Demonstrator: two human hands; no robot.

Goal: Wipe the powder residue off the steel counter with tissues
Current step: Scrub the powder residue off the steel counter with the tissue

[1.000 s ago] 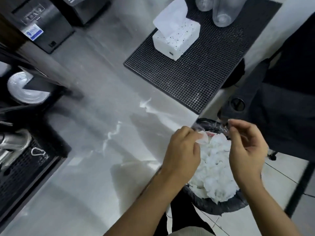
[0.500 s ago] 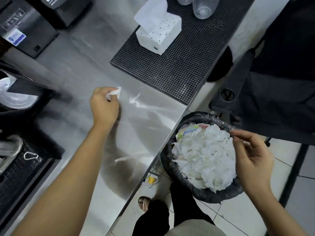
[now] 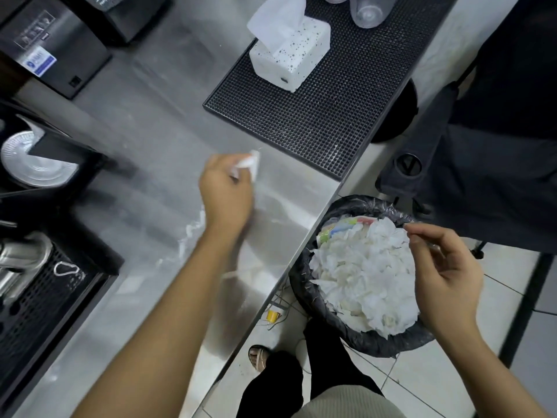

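My left hand (image 3: 224, 194) is pressed on the steel counter (image 3: 156, 140), shut on a crumpled white tissue (image 3: 250, 162) that sticks out past the fingers. White powder streaks (image 3: 191, 233) lie on the steel just left of my wrist. My right hand (image 3: 443, 276) hovers over the bin (image 3: 310, 294) off the counter's edge, fingers loosely curled and apart, holding nothing I can see. The bin is lined in black and heaped with used white tissues (image 3: 364, 273). A white speckled tissue box (image 3: 289, 54) stands on the black mat, one sheet sticking up.
A black rubber bar mat (image 3: 316, 122) covers the counter's far right, with clear cups (image 3: 366, 10) at its far end. Black machines (image 3: 51, 46) and a drip grate (image 3: 33, 306) line the left side. A dark bag or garment (image 3: 482, 164) hangs beyond the bin.
My left hand left the bin with a tissue, went out over the counter, and has now swept rightward toward the mat's corner. My right hand stays over the bin.
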